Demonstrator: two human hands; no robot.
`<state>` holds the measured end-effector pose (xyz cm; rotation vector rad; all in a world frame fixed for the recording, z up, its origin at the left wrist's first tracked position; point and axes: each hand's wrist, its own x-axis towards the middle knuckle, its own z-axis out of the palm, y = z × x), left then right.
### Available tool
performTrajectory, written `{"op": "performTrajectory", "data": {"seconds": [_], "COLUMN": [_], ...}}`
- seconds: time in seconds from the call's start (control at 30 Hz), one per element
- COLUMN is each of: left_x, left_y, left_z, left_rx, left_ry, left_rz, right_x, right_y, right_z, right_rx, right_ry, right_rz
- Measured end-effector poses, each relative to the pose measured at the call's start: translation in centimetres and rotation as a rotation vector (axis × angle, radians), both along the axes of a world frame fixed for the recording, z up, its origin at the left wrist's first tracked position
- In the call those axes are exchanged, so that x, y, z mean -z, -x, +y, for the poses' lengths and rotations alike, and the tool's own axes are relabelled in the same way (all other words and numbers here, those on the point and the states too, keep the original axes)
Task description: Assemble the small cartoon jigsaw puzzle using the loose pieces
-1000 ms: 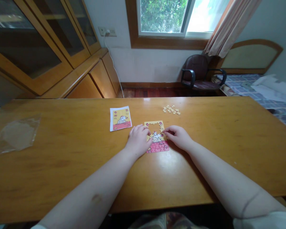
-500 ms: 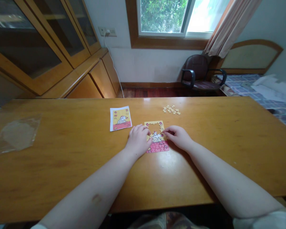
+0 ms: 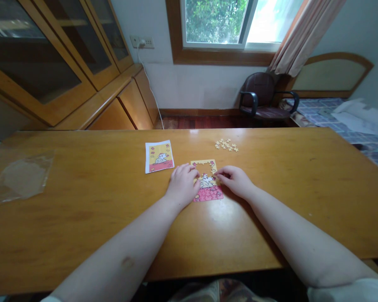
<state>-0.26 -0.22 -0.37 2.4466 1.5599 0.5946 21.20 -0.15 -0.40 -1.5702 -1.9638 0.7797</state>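
A jigsaw puzzle (image 3: 209,193) lies flat in front of me, pink at the bottom, yellow at the top, with a white duck-like figure in the middle. Bare table shows through a gap in its upper part. My left hand (image 3: 184,182) rests over the puzzle's left edge, fingers slightly bent and apart. From the right, my right hand (image 3: 233,179) reaches the puzzle's right edge with thumb and forefinger pinched together; whatever is between those fingertips is too small to make out. Several loose puzzle pieces (image 3: 226,145) are heaped beyond the puzzle, to the right.
On the wooden table (image 3: 113,218), a printed picture card (image 3: 159,156) lies left of the puzzle. A clear plastic bag (image 3: 22,176) is at the far left. Past the table stand a chair (image 3: 261,94), a bed (image 3: 343,115) and a glass-doored cabinet (image 3: 82,84).
My left thumb has shifted very slightly on the puzzle's left side. The right hand and the loose pieces look the same.
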Motion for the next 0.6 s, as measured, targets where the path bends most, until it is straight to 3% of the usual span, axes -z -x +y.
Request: {"op": "performTrajectory", "data": {"seconds": [0.6], "left_x": [-0.18], "left_y": [-0.08], "left_z": [-0.03], "left_rx": [0.015], "left_ry": [0.035], "left_rz": [0.002], "right_x": [-0.12], "right_y": [0.08], "right_z": [0.01], "right_rx": [-0.001], "right_ry": [0.013], "right_rz": [0.007]}}
